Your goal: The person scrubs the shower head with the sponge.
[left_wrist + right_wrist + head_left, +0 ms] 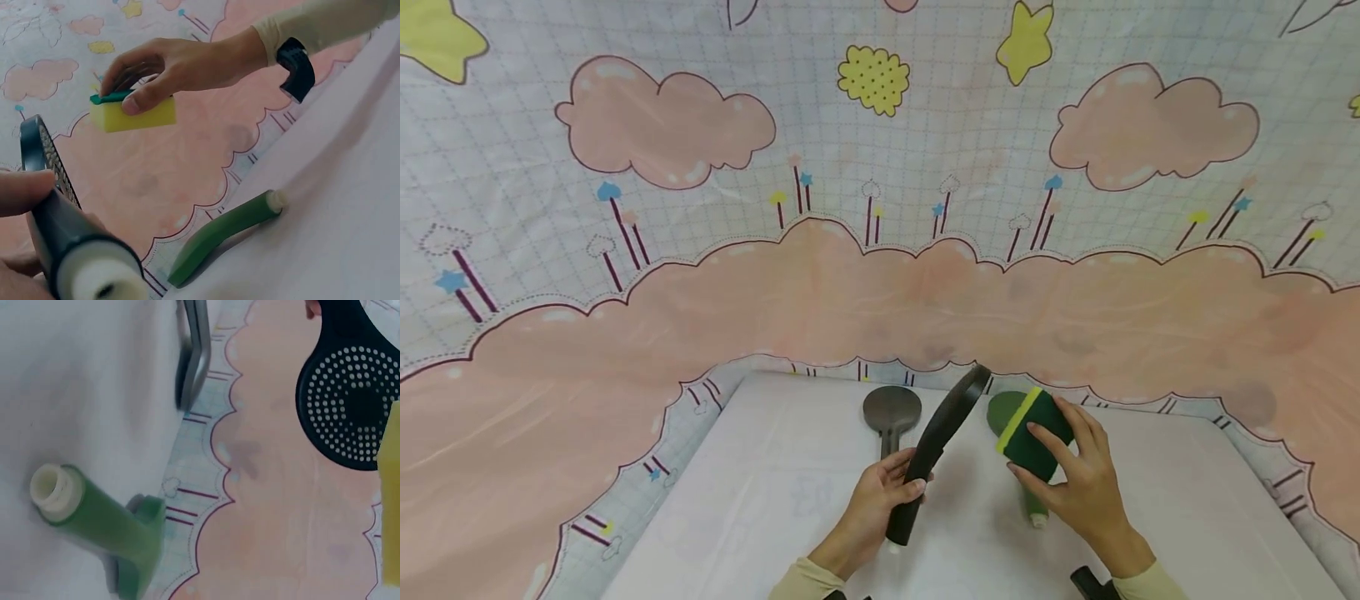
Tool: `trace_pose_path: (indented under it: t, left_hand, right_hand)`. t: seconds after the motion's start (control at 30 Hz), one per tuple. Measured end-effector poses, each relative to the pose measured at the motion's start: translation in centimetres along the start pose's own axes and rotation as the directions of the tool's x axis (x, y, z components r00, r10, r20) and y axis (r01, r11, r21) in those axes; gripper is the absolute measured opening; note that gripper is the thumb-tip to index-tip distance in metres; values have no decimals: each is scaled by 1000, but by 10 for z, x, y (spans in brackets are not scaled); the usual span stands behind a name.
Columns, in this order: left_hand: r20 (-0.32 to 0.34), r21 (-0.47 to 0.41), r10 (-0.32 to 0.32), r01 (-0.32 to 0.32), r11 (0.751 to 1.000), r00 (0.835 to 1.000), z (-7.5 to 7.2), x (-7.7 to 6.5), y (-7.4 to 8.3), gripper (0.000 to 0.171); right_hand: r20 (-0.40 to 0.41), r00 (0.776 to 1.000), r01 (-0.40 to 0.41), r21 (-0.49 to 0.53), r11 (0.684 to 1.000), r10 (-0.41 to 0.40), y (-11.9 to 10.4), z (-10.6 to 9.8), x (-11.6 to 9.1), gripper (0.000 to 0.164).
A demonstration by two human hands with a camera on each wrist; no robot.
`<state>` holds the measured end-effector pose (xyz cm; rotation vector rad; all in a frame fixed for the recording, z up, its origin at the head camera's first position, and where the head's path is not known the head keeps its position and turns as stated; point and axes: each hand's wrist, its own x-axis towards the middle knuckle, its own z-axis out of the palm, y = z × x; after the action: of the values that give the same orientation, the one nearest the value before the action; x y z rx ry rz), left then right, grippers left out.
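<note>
My left hand grips the handle of a black shower head, tilted up with its round head away from me. Pale nozzle dots cover its face in the right wrist view, and its hollow white handle end is close to the left wrist camera. A yellow sponge with a dark green scouring side is pinched between the thumb and fingers of my right hand. The sponge is held apart from the black head, to its right. Below and behind the sponge lies a green shower head, partly hidden by it.
A grey shower head lies on the white table at the back, its handle partly covered by my left hand. Behind the table hangs a cloth printed with pink clouds and stars. Dark wrist straps sit on my sleeves.
</note>
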<state>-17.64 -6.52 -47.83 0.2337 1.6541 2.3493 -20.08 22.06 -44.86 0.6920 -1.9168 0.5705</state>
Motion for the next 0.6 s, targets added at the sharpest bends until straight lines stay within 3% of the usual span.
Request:
trace_pose_path:
  t: [0.13,0.33,0.6]
  left_hand:
    - [-38,16,-7,7,1000,999,2,4,-2,63]
    - [-89,72,38,-32,997,995,6,10,-5,65]
    - [-81,84,45,-39,996,996,15,19,-15,67]
  right_hand:
    - [9,999,-31,-30,999,32,4,-7,-5,66]
    - [12,998,-57,-57,997,58,11,-16,-11,68]
    - [68,992,-102,-103,989,110,18,-26,-18,72]
